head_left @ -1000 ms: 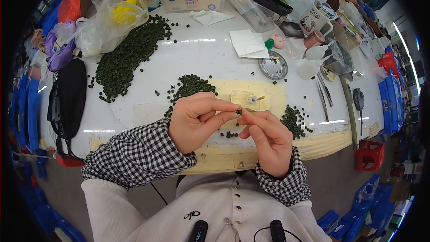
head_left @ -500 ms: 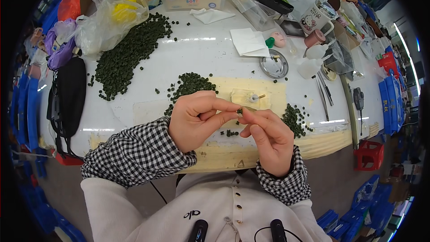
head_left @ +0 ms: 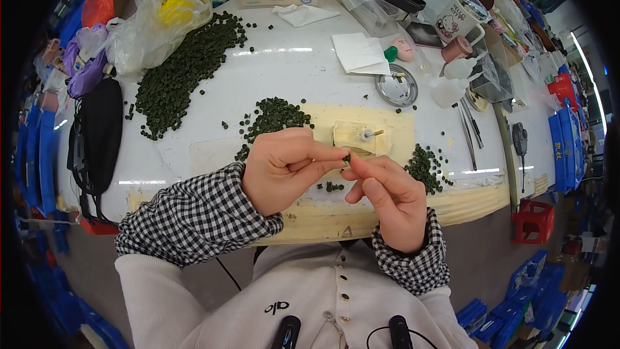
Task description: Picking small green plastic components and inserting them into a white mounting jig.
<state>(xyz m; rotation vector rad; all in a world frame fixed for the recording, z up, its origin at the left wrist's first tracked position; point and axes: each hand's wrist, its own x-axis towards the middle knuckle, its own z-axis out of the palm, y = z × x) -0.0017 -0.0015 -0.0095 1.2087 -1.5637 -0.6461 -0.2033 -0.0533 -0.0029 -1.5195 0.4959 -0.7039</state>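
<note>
Between my fingertips is a small dark green part (head_left: 347, 159), too small to make out fully. My left hand (head_left: 281, 171) pinches it between thumb and forefinger. From the other side, the fingertips of my right hand (head_left: 394, 200) meet it, with the thumb bent below. Just beyond the hands sits a pale yellow block (head_left: 349, 133) with a short brass-coloured pin (head_left: 374, 133) sticking out of it. Several loose dark green parts (head_left: 331, 187) lie under the hands. A middle pile of the same parts (head_left: 278, 116) is beyond my left hand, and a smaller pile (head_left: 425, 167) is right of my right hand.
A large dark green pile (head_left: 181, 74) covers the far left, beside plastic bags (head_left: 152, 32) and a black pouch (head_left: 102, 136). Farther right are a round metal dish (head_left: 395, 95), white tissue (head_left: 359, 53), plastic bottles (head_left: 450, 90), a mug (head_left: 456, 22), tweezers (head_left: 467, 136) and a screwdriver (head_left: 520, 142).
Both hands stay in nearly the same place, still meeting at the small part. The part looks slightly turned between the fingertips, and the view has shifted a little.
</note>
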